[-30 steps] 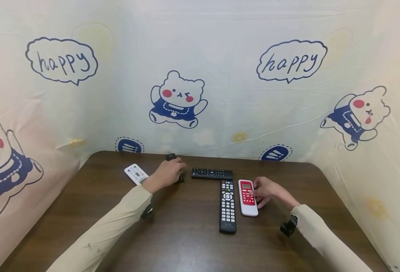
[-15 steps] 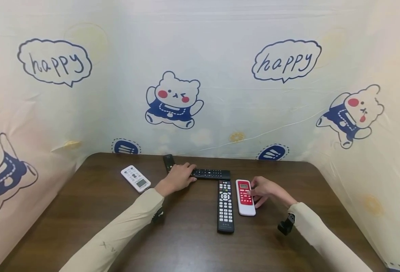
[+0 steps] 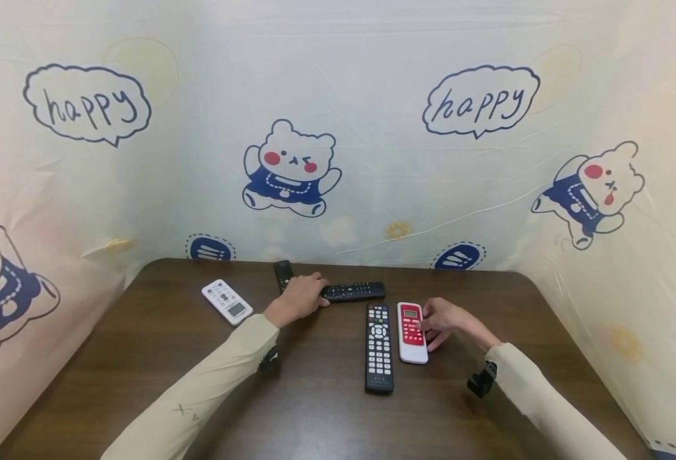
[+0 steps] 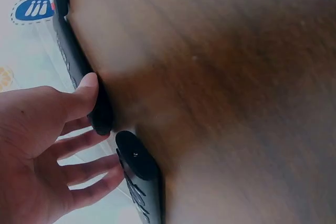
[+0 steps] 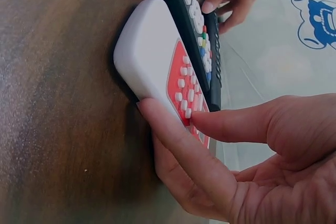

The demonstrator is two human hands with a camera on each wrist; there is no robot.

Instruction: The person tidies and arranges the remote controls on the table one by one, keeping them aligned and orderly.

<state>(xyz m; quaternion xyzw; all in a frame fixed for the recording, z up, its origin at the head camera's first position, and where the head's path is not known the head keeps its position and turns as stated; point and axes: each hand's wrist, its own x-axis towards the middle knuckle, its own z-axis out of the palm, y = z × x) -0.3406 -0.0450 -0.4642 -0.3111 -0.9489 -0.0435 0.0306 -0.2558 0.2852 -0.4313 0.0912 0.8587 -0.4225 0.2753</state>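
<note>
In the head view my left hand [image 3: 300, 297] pinches the left end of a black remote control [image 3: 355, 292] lying crosswise near the back. The left wrist view shows the thumb on this remote's [image 4: 73, 51] near side and the index finger behind it. Its other fingers reach beside a second black remote [image 3: 283, 273], partly covered by the hand. My right hand [image 3: 447, 317] holds a red-and-white remote [image 3: 411, 332] by its right edge. In the right wrist view the thumb lies on the red keypad [image 5: 184, 87], with fingers along the side.
A black remote with white keys [image 3: 379, 358] lies lengthwise just left of the red-and-white one. At the left is a slanted white remote [image 3: 227, 301]. Behind the brown table [image 3: 315, 396] hangs a printed curtain [image 3: 384, 160].
My left hand has moved right, from the slanted black remote to the crosswise one. The crosswise remote has turned slightly, its right end now farther back. The right hand keeps its hold.
</note>
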